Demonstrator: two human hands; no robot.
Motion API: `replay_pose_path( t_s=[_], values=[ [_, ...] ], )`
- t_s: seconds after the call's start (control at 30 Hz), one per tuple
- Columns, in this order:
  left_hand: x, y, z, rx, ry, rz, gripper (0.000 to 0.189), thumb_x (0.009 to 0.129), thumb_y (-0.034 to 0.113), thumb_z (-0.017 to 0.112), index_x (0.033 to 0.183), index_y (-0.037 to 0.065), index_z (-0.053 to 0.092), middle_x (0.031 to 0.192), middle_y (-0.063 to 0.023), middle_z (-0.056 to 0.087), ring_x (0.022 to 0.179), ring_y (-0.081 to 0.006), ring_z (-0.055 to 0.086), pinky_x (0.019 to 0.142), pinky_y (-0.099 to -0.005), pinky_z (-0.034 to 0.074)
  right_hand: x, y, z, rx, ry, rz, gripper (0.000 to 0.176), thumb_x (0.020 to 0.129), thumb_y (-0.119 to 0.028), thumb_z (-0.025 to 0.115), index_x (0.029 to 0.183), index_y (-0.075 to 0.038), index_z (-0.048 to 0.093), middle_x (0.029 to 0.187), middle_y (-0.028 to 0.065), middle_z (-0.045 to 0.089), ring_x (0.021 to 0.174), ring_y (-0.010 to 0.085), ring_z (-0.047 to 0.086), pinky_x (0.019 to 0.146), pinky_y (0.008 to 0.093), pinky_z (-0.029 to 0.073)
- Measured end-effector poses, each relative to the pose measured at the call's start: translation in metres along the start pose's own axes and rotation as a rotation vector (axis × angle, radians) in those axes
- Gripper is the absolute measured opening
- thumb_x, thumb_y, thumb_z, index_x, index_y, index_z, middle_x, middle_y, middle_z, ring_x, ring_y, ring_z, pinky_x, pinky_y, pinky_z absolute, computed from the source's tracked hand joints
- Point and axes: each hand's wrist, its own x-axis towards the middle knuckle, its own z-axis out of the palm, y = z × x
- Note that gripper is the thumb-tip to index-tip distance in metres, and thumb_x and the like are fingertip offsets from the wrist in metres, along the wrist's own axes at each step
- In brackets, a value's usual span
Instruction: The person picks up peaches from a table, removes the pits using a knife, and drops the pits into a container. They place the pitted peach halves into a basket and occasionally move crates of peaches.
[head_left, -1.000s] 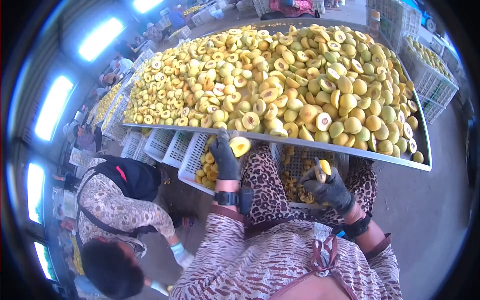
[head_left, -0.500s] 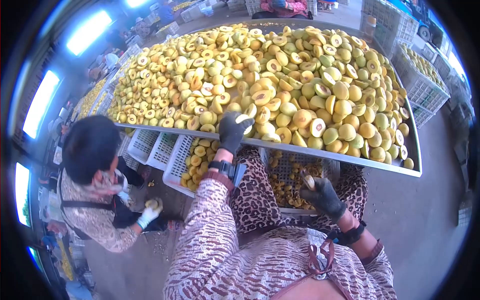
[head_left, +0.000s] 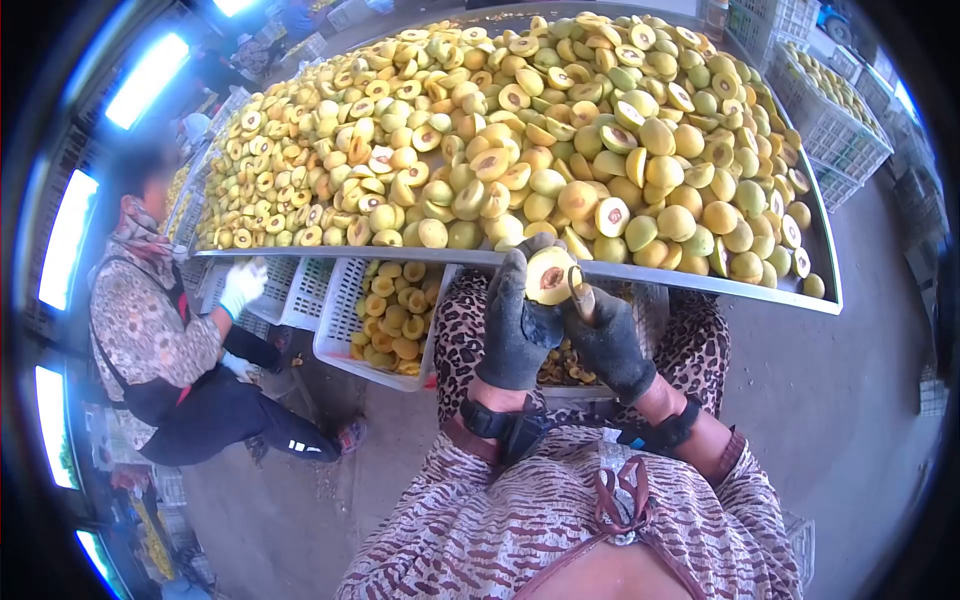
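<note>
My left hand [head_left: 518,335], in a dark grey glove, is closed around a halved yellow peach [head_left: 547,277]. The cut face, brown at the centre, is turned up towards me. In my right hand [head_left: 614,348], gloved alike, is a pitting tool [head_left: 583,300] with a wooden handle and a curved metal end. That metal end lies right at the peach's right edge. Both hands meet in front of the near rim of a metal table [head_left: 420,253], over my lap. Heaped on the table are peach halves [head_left: 655,170].
Left of my knees a white crate [head_left: 338,335] holds yellow peach halves. Between my legs, another crate [head_left: 652,320] is partly hidden by my hands. At left a co-worker [head_left: 165,315] in white gloves faces the table. Stacked crates [head_left: 840,150] stand beyond its right end.
My left hand has drawn a peach half back from the heap. My right hand has risen with the tool to meet it. The co-worker has straightened up, one glove now near the table edge.
</note>
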Motion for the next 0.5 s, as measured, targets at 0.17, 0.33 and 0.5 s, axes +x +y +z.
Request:
replay_pose_path(
  t_s=[0.17, 0.33, 0.5],
  values=[
    [0.001, 0.021, 0.015, -0.363, -0.149, -0.045, 0.047, 0.105, 0.025, 0.038, 0.141, -0.005, 0.039, 0.138, -0.0163, 0.05, 0.126, -0.0239, 0.049, 0.111, -0.0344, 0.035, 0.001, -0.019, -0.021, 0.215, -0.025, 0.169, 0.011, 0.09, -0.008, 0.058, 0.095, 0.001, 0.062, 0.072, 0.0185, 0.058, 0.062, 0.0158, 0.055, 0.062, 0.0331, 0.047],
    [-0.005, 0.023, 0.006, -0.283, -0.092, -0.102, 0.054, 0.105, 0.038, 0.038, 0.136, -0.006, 0.047, 0.128, -0.0144, 0.057, 0.117, -0.0206, 0.056, 0.104, -0.033, 0.041, -0.003, -0.005, -0.032, -0.242, -0.144, -0.022, 0.015, 0.088, -0.012, 0.06, 0.083, 0.001, 0.059, 0.066, 0.0205, 0.057, 0.057, 0.0305, 0.056, 0.058, 0.0403, 0.044],
    [-0.007, -0.004, -0.008, -0.153, 0.038, -0.222, 0.06, 0.104, 0.047, 0.035, 0.113, -0.005, 0.064, 0.098, -0.0098, 0.069, 0.088, -0.0161, 0.066, 0.083, -0.0288, 0.053, -0.007, -0.014, -0.036, -0.476, -0.27, -0.108, 0.014, 0.087, -0.012, 0.057, 0.083, 0.001, 0.061, 0.073, 0.0256, 0.06, 0.07, 0.0443, 0.059, 0.062, 0.0467, 0.046]
  ],
)
